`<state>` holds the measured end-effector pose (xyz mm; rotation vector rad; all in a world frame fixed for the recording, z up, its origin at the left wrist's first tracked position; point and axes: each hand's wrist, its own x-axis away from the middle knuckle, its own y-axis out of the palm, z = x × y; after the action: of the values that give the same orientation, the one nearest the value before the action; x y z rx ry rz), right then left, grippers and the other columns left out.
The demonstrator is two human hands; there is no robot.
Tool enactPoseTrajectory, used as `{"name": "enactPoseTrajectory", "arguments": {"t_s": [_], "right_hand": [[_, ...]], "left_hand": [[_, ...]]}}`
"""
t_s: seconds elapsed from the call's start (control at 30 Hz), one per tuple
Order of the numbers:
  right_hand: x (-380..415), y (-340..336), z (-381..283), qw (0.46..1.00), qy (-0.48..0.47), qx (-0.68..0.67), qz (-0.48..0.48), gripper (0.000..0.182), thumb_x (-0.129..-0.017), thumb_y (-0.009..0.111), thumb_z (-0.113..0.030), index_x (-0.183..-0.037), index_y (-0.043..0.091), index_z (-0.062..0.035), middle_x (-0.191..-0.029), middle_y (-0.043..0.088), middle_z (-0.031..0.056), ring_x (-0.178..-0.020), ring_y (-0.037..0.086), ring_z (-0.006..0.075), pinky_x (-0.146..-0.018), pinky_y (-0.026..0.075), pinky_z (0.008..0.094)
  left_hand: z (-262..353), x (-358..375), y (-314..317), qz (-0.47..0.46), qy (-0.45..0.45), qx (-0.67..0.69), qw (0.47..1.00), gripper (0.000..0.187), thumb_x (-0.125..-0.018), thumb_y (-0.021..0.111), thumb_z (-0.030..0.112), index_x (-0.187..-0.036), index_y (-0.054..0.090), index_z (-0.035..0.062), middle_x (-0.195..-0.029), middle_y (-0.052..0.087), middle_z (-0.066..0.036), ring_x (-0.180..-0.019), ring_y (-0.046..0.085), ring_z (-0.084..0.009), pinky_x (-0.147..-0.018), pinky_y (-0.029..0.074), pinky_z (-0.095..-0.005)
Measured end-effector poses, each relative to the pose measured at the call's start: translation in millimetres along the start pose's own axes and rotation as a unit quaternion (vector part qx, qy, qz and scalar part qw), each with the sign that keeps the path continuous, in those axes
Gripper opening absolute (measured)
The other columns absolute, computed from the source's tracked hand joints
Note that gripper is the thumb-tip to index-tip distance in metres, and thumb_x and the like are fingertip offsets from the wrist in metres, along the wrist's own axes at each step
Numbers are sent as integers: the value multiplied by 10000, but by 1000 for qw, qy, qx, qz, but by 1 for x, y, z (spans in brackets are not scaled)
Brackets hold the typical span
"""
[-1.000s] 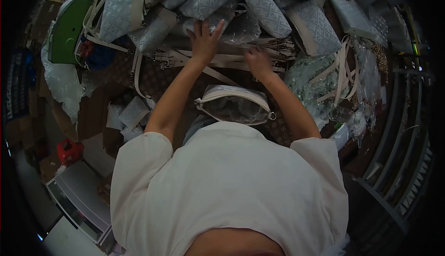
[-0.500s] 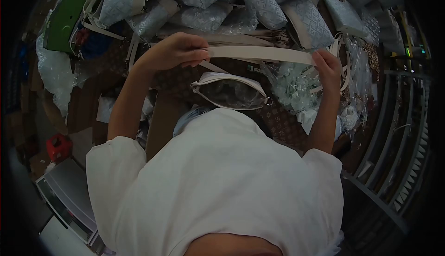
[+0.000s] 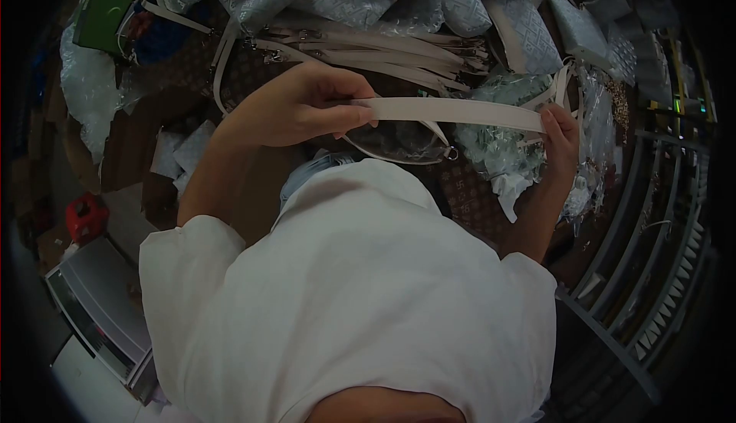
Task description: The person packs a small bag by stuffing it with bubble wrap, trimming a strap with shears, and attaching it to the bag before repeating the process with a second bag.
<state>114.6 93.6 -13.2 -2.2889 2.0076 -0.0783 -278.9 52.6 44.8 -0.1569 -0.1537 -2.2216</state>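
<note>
A pale cream strap is stretched nearly level between my two hands. My left hand pinches its left end between thumb and fingers. The right end is gripped by my right hand. Behind and below the strap lies an open pouch with clear plastic inside and a metal ring at its right corner; my left hand and the strap hide part of it. Beyond my hands, several cream straps with metal clasps lie in a bundle on the brown patterned surface.
Patterned grey-blue bags are heaped at the back. Crumpled clear plastic lies near my right forearm. A green object is at the upper left, a red container at the lower left, and a metal rack at the right.
Both hands have shifted right and slightly down in view with the strap. My left hand now covers part of the pouch, and more of the strap bundle shows.
</note>
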Motion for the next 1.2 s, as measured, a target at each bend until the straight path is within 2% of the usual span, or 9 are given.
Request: {"name": "enactPoseTrajectory", "arguments": {"t_s": [0.17, 0.3, 0.47, 0.57, 0.73, 0.8, 0.93, 1.1, 1.2], "right_hand": [[-3, 42, -49, 946, -47, 95, -307, 186, -860, 554, -172, -848, 595, 9, -606, 503, -10, -511, 441, 22, -439, 335, 182], [-13, 78, -80, 964, -79, 98, -235, 164, -853, 572, -155, -880, 596, 5, -608, 512, -4, -516, 464, 26, -440, 355, 180], [-32, 122, -77, 965, -214, -53, -144, 131, -839, 589, -122, -880, 599, 2, -615, 538, 0, -509, 471, 46, -453, 374, 188], [-37, 157, -61, 955, -219, 32, -198, 177, -863, 561, -155, -945, 600, -2, -625, 541, 10, -519, 481, 37, -457, 381, 182], [-49, 153, 8, 955, -249, 131, -93, 163, -860, 552, -131, -897, 611, 16, -667, 591, 39, -602, 557, 103, -580, 470, 236], [-40, 126, 54, 987, 15, 156, -27, 122, -828, 541, -64, -889, 624, 1, -726, 630, 83, -623, 597, 209, -607, 483, 297], [4, 81, 176, 825, 93, 523, -191, 214, -698, 537, -30, -897, 616, -36, -839, 611, 195, -742, 579, 399, -636, 478, 429], [46, 105, 183, 837, 83, 536, -75, 180, -717, 517, -88, -878, 548, -13, -834, 574, 201, -772, 570, 404, -645, 465, 473], [59, 107, 165, 843, 127, 519, -67, 164, -728, 507, -91, -854, 526, 13, -834, 565, 214, -780, 568, 404, -652, 461, 490]], "left_hand": [[-1, -15, 5, 65, 12, -175, 982, 150, -772, 666, 150, -771, 620, 7, -613, 522, 20, -524, 450, -33, -455, 326, -179], [-13, -34, 6, 200, 154, -235, 939, 231, -755, 691, 207, -864, 618, 17, -712, 575, -19, -600, 506, -74, -568, 428, -224], [-6, -44, -12, 416, 225, 74, 878, 450, -857, 557, 324, -1160, 463, 4, -964, 598, -105, -982, 560, -198, -883, 394, -283], [11, -53, 6, 187, 199, 259, 927, 401, -936, 398, 289, -1177, 426, -31, -956, 599, -122, -1046, 542, -242, -896, 400, -282], [1, -45, -25, 239, 314, 274, 877, 388, -943, 363, 285, -1153, 433, -35, -772, 538, -74, -705, 526, -161, -664, 419, -280], [-9, -45, -32, 190, 366, 270, 870, 382, -954, 333, 293, -1107, 469, -30, -743, 542, -74, -622, 516, -148, -588, 403, -250], [-25, -45, -16, 281, 241, 150, 917, 431, -945, 348, 355, -940, 566, -16, -590, 453, -26, -456, 355, -92, -455, 302, -232], [-29, -56, 15, 285, 144, 34, 947, 443, -945, 356, 353, -918, 600, -16, -538, 407, 12, -427, 329, -55, -410, 264, -213], [-27, -63, 28, 149, 67, 8, 986, 403, -950, 353, 301, -1000, 591, -20, -566, 413, 21, -465, 351, -51, -441, 282, -202]]}}
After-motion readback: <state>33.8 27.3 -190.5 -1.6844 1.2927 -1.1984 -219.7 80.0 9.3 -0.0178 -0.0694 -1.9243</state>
